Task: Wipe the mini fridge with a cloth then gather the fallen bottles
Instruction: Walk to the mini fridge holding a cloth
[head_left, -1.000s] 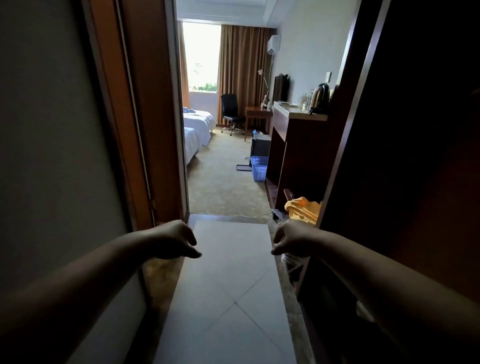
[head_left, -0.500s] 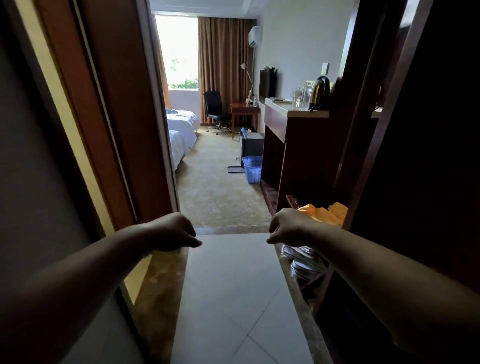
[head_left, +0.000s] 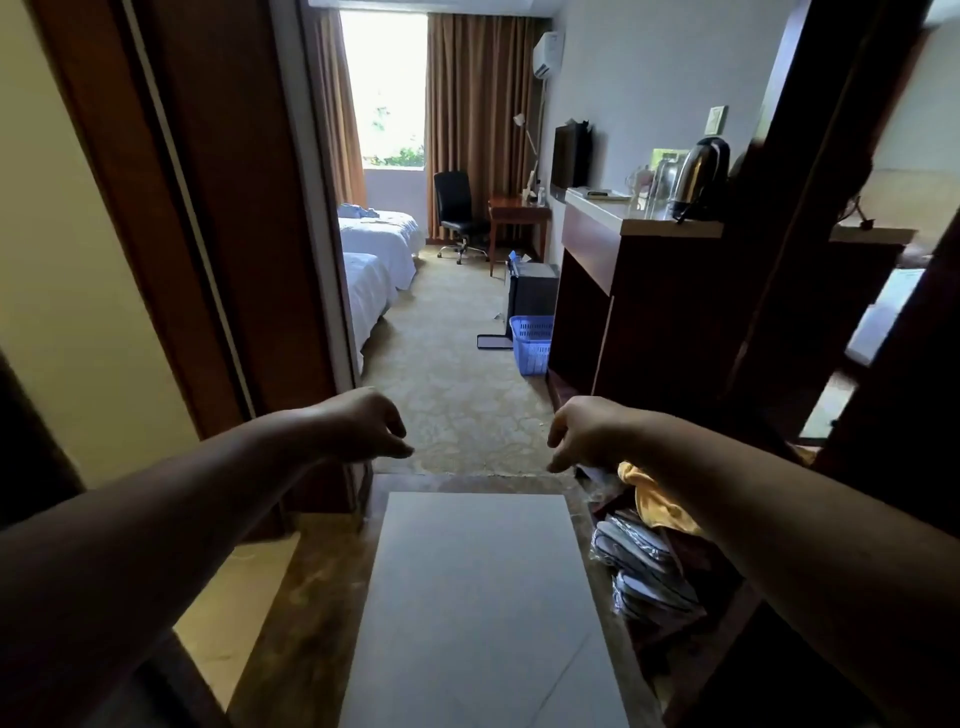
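My left hand (head_left: 363, 423) and right hand (head_left: 582, 436) hung loosely curled, holding nothing. The mini fridge (head_left: 532, 293) stood far off by the blue basket (head_left: 532, 343). I saw no bottles. Nothing looked done yet.

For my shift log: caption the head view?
Both empty hands raised in hallway, mini fridge far ahead.

Your right arm hides part of the yellow cloth (head_left: 655, 506). The mini fridge (head_left: 531, 294) is far off and small, half behind the blue basket (head_left: 532, 344).
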